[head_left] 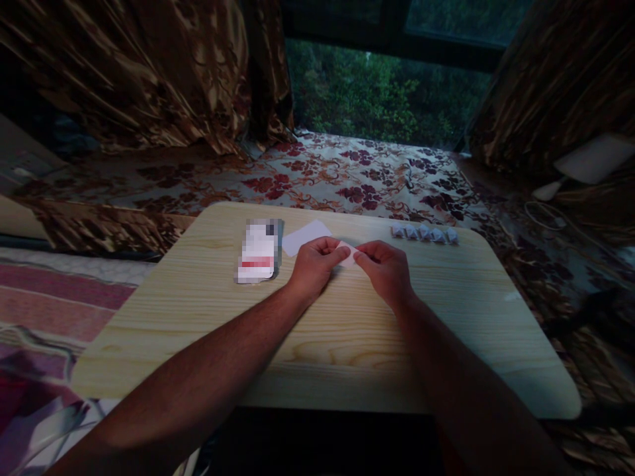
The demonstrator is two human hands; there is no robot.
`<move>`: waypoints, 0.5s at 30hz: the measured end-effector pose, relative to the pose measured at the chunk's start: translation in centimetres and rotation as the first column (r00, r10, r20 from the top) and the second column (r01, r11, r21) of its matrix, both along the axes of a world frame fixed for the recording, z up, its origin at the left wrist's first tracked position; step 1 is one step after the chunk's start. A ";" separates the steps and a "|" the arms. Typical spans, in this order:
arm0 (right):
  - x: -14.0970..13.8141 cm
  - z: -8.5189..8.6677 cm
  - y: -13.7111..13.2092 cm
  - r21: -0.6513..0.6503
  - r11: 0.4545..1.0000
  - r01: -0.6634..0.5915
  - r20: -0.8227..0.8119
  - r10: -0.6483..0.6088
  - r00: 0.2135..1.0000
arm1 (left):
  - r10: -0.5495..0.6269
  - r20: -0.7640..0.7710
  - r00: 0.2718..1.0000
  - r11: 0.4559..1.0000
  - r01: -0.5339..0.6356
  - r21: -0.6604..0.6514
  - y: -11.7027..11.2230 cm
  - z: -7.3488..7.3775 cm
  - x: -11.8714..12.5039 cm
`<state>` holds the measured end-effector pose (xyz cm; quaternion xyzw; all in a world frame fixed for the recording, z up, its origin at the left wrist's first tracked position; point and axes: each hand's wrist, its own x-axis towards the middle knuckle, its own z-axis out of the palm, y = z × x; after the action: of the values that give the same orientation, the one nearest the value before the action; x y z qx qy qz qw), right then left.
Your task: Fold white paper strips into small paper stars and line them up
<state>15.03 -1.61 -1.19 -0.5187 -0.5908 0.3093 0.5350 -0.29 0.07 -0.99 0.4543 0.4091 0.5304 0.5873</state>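
From afar I see a small white paper [348,256], left hand [316,266] and right hand [385,268] pinching its opposite sides, likely to steady it over the wooden table [327,347]; five small pieces [425,233] sit rowed beyond, seemingly set clear

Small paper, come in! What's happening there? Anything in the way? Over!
Left hand, right hand: both pinching. Small paper: held between them. Bigger sheet, five pale shapes: beyond, not between hands.
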 end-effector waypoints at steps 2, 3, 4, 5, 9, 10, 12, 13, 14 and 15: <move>0.0 0.0 -0.1 0.011 1.000 0.002 0.021 -0.002 1.000 | -0.005 0.018 1.000 1.000 0.005 -0.005 0.0 -0.1 0.0; 0.0 0.0 -0.1 0.017 1.000 0.003 0.029 -0.003 1.000 | -0.007 0.027 1.000 1.000 0.007 -0.005 0.1 -0.1 0.0; 0.0 0.0 -0.1 0.022 1.000 0.003 0.037 -0.004 0.999 | -0.008 0.032 0.999 1.000 0.008 -0.002 0.1 -0.2 0.0; 0.0 0.0 -0.1 0.027 1.000 0.004 0.044 -0.005 0.999 | -0.008 0.034 0.999 1.000 0.008 0.002 0.1 -0.2 0.0; 0.0 0.0 -0.1 0.031 0.999 0.012 0.071 -0.014 0.997 | -0.013 0.022 1.000 1.000 0.013 0.001 0.1 -0.3 0.0; 0.0 0.0 -0.1 0.030 0.999 0.013 0.072 -0.015 0.997 | -0.014 0.021 1.000 1.000 0.014 -0.002 0.1 -0.2 0.0; 0.0 -0.1 -0.1 0.028 1.000 0.008 0.061 -0.010 0.998 | -0.013 0.019 1.000 1.000 0.013 -0.003 0.1 -0.2 0.1; 0.0 -0.1 -0.1 0.029 1.000 0.005 0.054 -0.006 0.999 | -0.011 0.018 1.000 1.000 0.011 -0.001 0.0 -0.2 0.1; 0.0 -0.2 0.0 0.030 1.000 0.002 0.049 -0.004 0.999 | -0.011 0.018 1.000 1.000 0.011 0.002 0.0 -0.2 0.1; 0.0 -0.2 0.0 0.033 0.999 0.002 0.047 -0.004 0.999 | -0.013 0.021 1.000 1.000 0.013 0.005 0.0 -0.2 0.1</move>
<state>15.03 -1.62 -1.42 -0.5179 -0.6073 0.2866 0.5299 -0.21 0.11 -1.21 0.4527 0.3985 0.5324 0.5940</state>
